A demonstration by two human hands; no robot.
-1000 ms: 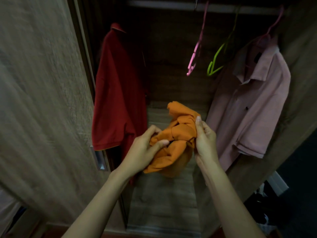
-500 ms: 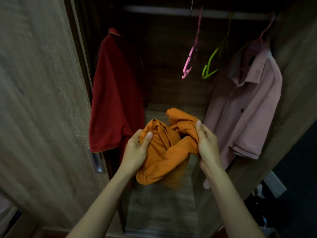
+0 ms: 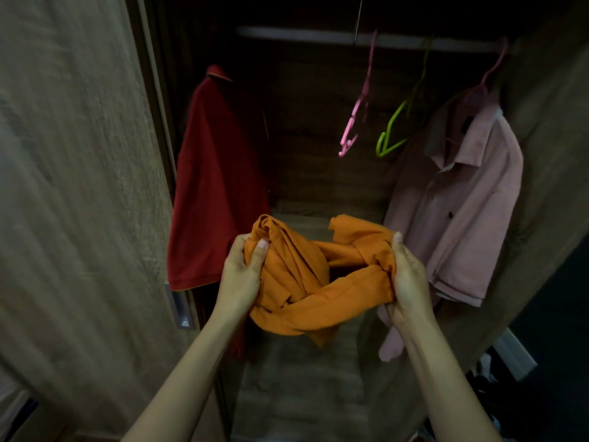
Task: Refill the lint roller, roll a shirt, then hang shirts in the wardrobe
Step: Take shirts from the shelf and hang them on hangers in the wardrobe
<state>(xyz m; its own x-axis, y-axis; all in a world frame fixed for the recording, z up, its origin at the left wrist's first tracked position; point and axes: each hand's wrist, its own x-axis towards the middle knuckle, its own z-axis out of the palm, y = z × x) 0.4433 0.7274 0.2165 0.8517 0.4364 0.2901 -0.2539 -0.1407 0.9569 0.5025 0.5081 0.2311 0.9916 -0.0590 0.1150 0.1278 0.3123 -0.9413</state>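
Head view, single frame.

Hands: 2, both lower centre of the frame, both gripping the orange shirt [image 3: 306, 275].
- Left hand [image 3: 239, 275]: fingers curled round a bunched fold at the shirt's left end, thumb pressed on top of the cloth.
- Right hand [image 3: 409, 279]: fingers and thumb closed round the bunched right end.

The orange shirt is crumpled and stretched between the two hands. A loop of cloth sags below them, with a dark gap in the middle. It is held in front of the open wardrobe.

Shirts: 3.
- Orange shirt, in hand.
- Red shirt [image 3: 220, 193], hanging centre left.
- Pink shirt [image 3: 462, 212], hanging at right.

Hangers seen: 3, all on the rail [image 3: 302, 35] across the upper centre.
- Pink hanger [image 3: 353, 122], bare.
- Green hanger [image 3: 393, 129], bare, just right of it.
- Second pink hanger [image 3: 492, 67], carrying the pink shirt.

What the red shirt hangs from: cannot tell, too dark.

Wardrobe door [image 3: 79, 186]: 1, fills the left of the frame, blurred.
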